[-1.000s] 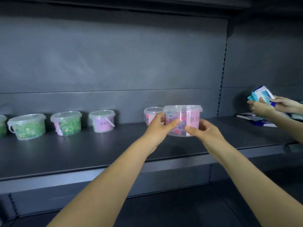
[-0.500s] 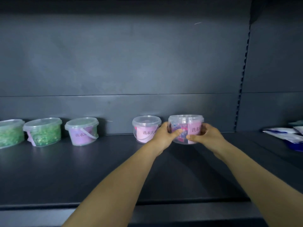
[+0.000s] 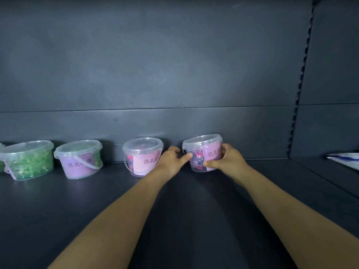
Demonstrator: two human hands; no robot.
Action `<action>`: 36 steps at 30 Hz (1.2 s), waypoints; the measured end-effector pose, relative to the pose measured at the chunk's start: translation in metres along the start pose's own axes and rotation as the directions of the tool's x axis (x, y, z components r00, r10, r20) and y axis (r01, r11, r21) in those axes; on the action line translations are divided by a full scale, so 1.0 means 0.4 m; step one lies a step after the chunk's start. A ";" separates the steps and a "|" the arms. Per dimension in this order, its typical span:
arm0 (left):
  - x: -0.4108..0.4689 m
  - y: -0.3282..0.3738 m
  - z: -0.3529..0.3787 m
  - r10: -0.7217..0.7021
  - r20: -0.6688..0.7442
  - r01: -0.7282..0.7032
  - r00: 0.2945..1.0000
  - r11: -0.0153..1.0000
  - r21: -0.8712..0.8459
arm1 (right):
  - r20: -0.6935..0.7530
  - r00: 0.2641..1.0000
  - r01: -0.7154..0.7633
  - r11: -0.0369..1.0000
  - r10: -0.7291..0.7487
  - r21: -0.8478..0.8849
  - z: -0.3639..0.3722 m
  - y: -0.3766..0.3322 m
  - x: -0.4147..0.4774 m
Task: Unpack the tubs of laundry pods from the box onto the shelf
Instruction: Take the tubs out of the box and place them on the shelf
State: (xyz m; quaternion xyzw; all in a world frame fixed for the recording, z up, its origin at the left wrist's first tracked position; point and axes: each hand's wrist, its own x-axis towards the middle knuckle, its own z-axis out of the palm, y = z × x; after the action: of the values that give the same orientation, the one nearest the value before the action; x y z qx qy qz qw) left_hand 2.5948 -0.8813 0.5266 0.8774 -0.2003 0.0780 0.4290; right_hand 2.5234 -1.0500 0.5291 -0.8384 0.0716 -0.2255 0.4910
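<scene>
A dark, matte shelf (image 3: pixel 194 220) runs beneath both forearms, closed at the rear by a dark back panel (image 3: pixel 155 65). A slotted upright (image 3: pixel 300 84) rises beyond the right hand, dividing this bay from the next.

The held tub (image 3: pixel 202 152) sits between the two hands at the rear of the shelf, near the back panel. It is a clear, lidded tub, leaning slightly, with a pink label and red and blue pods showing through its wall. The right hand (image 3: pixel 229 162) wraps its right side, thumb low on the front and fingers curled round the wall. The left hand (image 3: pixel 170 162) lays its thumb against the front wall, its fingers curled in the gap on the tub's left; whether those fingers touch it I cannot tell.

Just outside the left hand stands the neighbouring tub (image 3: pixel 142 157), with the same pink label and its handle hanging down. Further out on that side are the purple tub (image 3: pixel 78 159), then the green tub (image 3: pixel 27 160) of green pods. Well beyond the right hand, past the upright, lie white and blue packets (image 3: pixel 347 159).
</scene>
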 end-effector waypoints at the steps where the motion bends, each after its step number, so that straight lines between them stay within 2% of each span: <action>1: 0.001 -0.004 -0.003 0.002 0.032 -0.001 0.999 1.000 -0.013 | 0.008 1.000 0.009 1.000 -0.009 -0.027 0.005 -0.002 0.005; 4: 0.001 -0.005 -0.003 0.044 0.101 -0.044 0.994 0.999 -0.010 | 0.036 0.999 0.018 0.994 -0.014 -0.106 0.021 0.002 0.014; 7: 0.004 -0.008 -0.001 0.058 0.110 -0.056 0.992 0.998 -0.024 | 0.034 0.999 -0.002 0.991 0.007 -0.137 0.032 0.015 0.018; 12: -0.006 -0.012 0.002 0.040 0.109 -0.033 0.993 0.997 -0.068 | 0.050 0.998 -0.027 0.995 0.032 -0.095 0.037 0.019 0.016; 15: -0.018 -0.008 -0.003 0.033 0.100 -0.030 0.994 0.999 -0.037 | 0.065 0.997 -0.039 0.997 0.043 -0.060 0.033 0.010 0.006; 17: -0.032 -0.001 -0.010 0.030 0.106 -0.034 0.994 0.999 0.038 | 0.076 0.995 -0.052 0.992 0.061 -0.113 0.024 0.001 -0.001; 19: -0.050 0.004 -0.021 0.033 0.121 -0.045 0.992 0.994 0.098 | 0.100 0.993 -0.041 0.970 0.067 -0.241 0.013 -0.011 -0.014; 24: -0.114 0.018 -0.089 0.074 0.202 -0.131 0.977 0.949 0.287 | 0.242 0.970 0.119 0.807 0.030 -0.578 -0.009 -0.079 -0.088; 28: -0.187 0.042 -0.184 0.128 0.262 -0.255 0.956 0.806 0.535 | 0.309 0.951 0.235 0.613 0.016 -0.755 -0.015 -0.164 -0.175; 32: -0.290 0.051 -0.313 0.146 0.301 -0.322 0.943 0.639 0.699 | 0.326 0.945 0.289 0.446 0.007 -0.847 -0.018 -0.272 -0.285; 36: -0.434 0.034 -0.479 0.165 0.267 -0.313 0.949 0.584 0.749 | 0.311 0.950 0.296 0.375 -0.021 -0.878 0.005 -0.413 -0.450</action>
State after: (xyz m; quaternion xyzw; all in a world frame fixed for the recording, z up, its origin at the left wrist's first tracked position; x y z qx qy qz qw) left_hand 2.4382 -0.6895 0.6016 0.9438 -0.2980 0.1401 -0.0296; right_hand 2.3478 -0.9033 0.6143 -0.9927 0.0405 -0.0885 -0.0719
